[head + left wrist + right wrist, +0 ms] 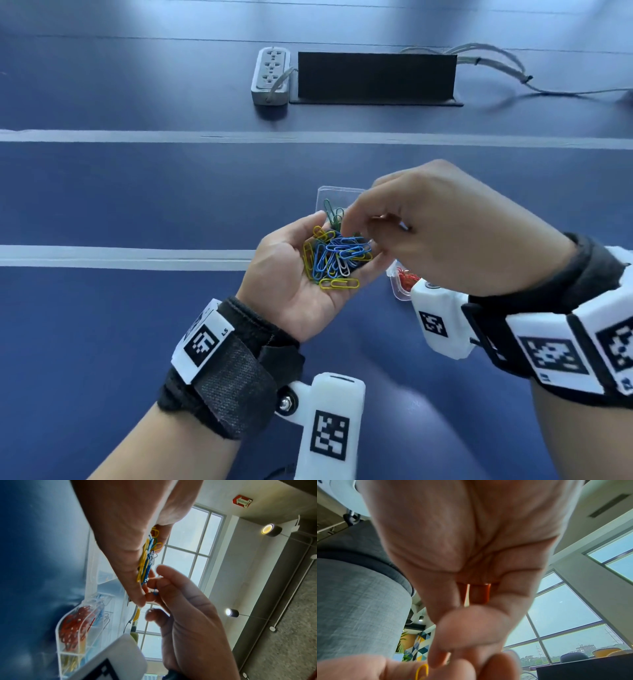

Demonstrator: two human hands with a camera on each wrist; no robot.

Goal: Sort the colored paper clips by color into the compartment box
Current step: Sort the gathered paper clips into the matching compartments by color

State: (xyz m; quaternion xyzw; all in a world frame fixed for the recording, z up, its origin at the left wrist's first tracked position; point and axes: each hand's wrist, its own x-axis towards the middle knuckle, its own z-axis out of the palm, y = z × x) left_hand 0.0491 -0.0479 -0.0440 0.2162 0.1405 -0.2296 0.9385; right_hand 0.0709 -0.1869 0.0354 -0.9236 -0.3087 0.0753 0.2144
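My left hand (291,274) lies palm up and carries a loose pile of paper clips (337,257), mostly blue and yellow with some white. My right hand (356,219) hovers over the pile with its fingers curled down into it. In the left wrist view its fingertips pinch a blue clip (155,591) at the edge of the pile (145,561). The clear compartment box (337,192) sits on the table under both hands, mostly hidden. It holds green clips (334,209) at the far end and red clips (406,275) nearer. Red clips (73,626) and yellow clips (72,662) fill neighbouring compartments.
On the blue table at the back stand a white power strip (270,75) and a black upright panel (375,77), with grey cables (513,75) trailing right. Two white tape lines (137,137) cross the table.
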